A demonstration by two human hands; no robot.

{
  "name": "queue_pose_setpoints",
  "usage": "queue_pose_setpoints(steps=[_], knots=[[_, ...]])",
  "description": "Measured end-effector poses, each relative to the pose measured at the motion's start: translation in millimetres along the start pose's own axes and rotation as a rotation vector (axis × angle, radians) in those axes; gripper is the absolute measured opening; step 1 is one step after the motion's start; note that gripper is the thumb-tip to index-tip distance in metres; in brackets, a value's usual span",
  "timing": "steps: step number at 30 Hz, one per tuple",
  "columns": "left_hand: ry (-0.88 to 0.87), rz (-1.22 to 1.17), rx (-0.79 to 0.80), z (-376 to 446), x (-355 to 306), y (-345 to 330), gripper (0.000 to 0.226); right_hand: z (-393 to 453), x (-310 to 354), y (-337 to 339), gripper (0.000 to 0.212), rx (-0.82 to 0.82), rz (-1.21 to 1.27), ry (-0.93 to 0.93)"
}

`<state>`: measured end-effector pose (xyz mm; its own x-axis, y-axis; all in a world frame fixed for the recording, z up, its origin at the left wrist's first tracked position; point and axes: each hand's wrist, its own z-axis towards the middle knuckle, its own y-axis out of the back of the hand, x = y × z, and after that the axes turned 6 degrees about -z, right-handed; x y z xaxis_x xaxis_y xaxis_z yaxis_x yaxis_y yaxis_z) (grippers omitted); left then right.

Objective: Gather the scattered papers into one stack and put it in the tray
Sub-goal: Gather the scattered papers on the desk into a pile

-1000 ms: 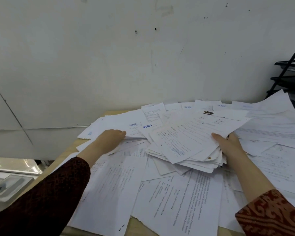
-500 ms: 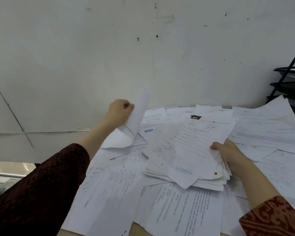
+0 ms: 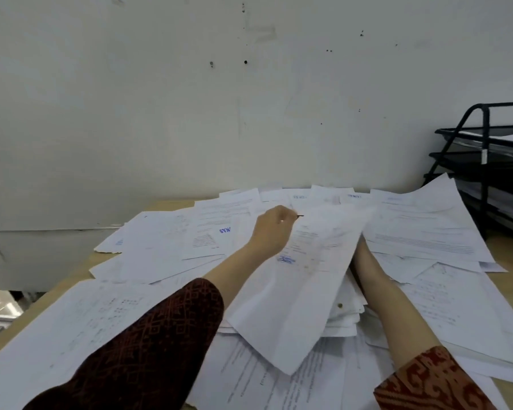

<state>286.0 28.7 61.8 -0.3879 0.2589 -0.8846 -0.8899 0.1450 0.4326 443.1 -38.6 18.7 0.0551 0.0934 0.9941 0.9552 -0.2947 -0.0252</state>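
The right hand (image 3: 360,250) is hidden beneath a tilted top sheet (image 3: 302,279), the black tray rack (image 3: 486,161) is cut off at the right edge, and the sheets' print is too blurred to read.

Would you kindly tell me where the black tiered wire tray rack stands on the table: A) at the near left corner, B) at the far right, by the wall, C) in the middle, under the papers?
B: the black tiered wire tray rack stands at the far right edge, against the white wall.

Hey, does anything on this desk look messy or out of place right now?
Yes. Loose papers lie fanned across the table at clashing angles, some overhanging its near edge. The stack is ragged, and the tray rack sits apart.
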Motion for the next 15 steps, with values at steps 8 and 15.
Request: queue_pose_setpoints(steps=[8,15], knots=[[0.053,0.763,0.011,6,76,37,0.045,-12,0,7,0.02,0.236,-0.019,0.004],[0.073,0.352,-0.083,5,72,36,0.051,-2,-13,4,0.041,0.109,-0.24,0.131]])
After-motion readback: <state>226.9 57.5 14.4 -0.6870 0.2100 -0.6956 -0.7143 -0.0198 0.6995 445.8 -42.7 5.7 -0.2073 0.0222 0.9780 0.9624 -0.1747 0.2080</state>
